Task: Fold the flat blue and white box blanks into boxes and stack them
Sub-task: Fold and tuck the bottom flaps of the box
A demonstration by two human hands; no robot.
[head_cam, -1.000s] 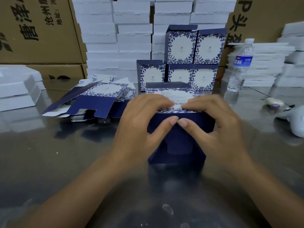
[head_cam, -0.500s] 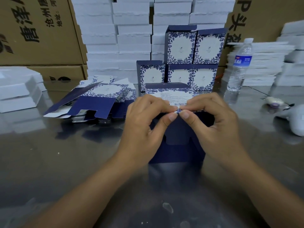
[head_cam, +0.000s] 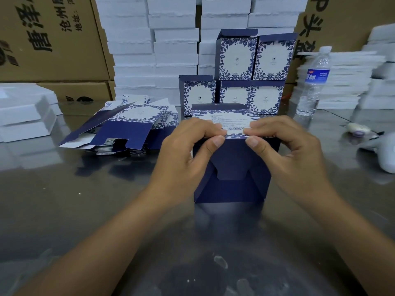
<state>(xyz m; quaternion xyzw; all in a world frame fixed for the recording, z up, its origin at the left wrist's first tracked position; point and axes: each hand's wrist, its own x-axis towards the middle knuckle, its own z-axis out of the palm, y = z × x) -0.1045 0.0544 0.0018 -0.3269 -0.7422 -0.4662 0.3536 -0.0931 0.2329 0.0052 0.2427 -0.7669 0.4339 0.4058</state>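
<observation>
We see one big shiny grey table (head_cam: 64,210). Behind it stand brown cartons (head_cam: 53,39), two on the left and one on the right as far as we can tell. Between them rises a wall of white boxes (head_cam: 149,50), too many for us to count, with more white stacks at both sides. On the table, left of the middle, lies one messy pile of flat blanks (head_cam: 128,129); we cannot count the sheets in it. Just right of the pile sit five folded boxes (head_cam: 236,56), three in the bottom row and two on top of them. In front of those stands one box (head_cam: 233,189) on the table, its dark blue bottom flaps facing us. Two hands hold it at its top edge. The left hand (head_cam: 186,154) and the right hand (head_cam: 292,154) are close together, fingers curled over the edge and thumbs pinching it from the front. One water bottle (head_cam: 313,82) stands upright to the right. Near it lies one small white and purple thing (head_cam: 358,129).
</observation>
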